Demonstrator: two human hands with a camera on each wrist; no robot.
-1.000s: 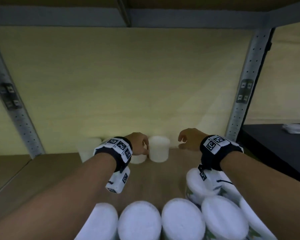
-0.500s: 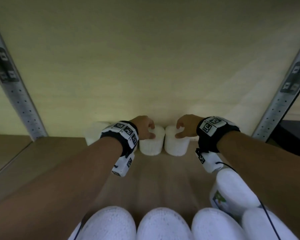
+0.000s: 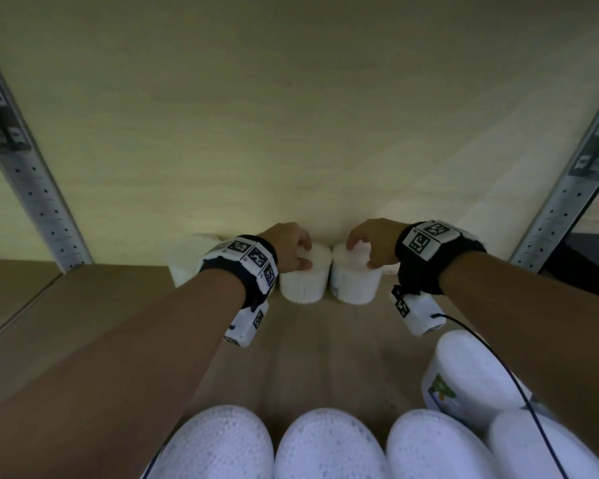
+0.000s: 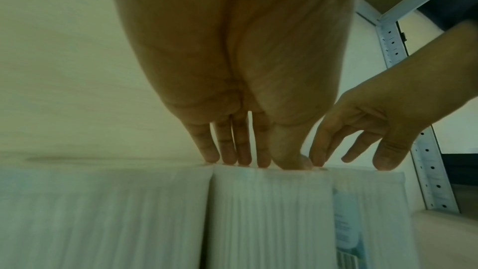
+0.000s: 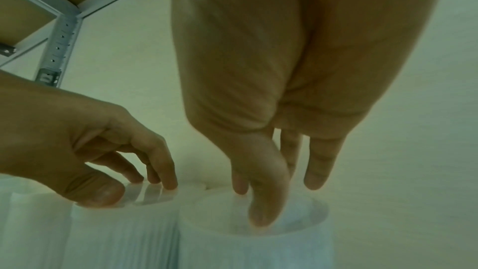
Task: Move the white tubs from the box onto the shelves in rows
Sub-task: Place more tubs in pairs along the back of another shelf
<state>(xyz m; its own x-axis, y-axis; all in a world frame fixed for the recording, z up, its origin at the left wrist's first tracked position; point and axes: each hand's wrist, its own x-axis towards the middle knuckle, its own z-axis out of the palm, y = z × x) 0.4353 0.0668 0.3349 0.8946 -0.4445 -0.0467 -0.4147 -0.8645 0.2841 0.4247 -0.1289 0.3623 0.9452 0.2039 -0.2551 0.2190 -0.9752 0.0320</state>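
Two white tubs stand side by side at the back of the wooden shelf point(image 3: 308, 357). My left hand point(image 3: 303, 254) reaches down onto the left tub point(image 3: 303, 285), with fingertips on the lid's far edge and thumb on its near rim. The right hand point(image 3: 360, 255) holds the right tub point(image 3: 355, 285) the same way from above. In the left wrist view my fingers point(image 4: 230, 150) meet the top of the ribbed tub point(image 4: 271, 212). In the right wrist view my thumb point(image 5: 261, 201) lies on the lid of the labelled tub point(image 5: 253, 249). A third tub point(image 3: 187, 261) stands to the left, half hidden by my wrist.
Several more white tubs point(image 3: 329, 447) fill the bottom of the head view, one with a green label point(image 3: 471, 371) at the right. Perforated metal uprights point(image 3: 38, 188) point(image 3: 564, 195) flank the bay, and a pale back panel point(image 3: 291, 133) closes it behind the tubs.
My right hand has come down onto the right tub, which was free a second ago. Both tubs now stand together against the back panel. My head has leaned further into the bay.
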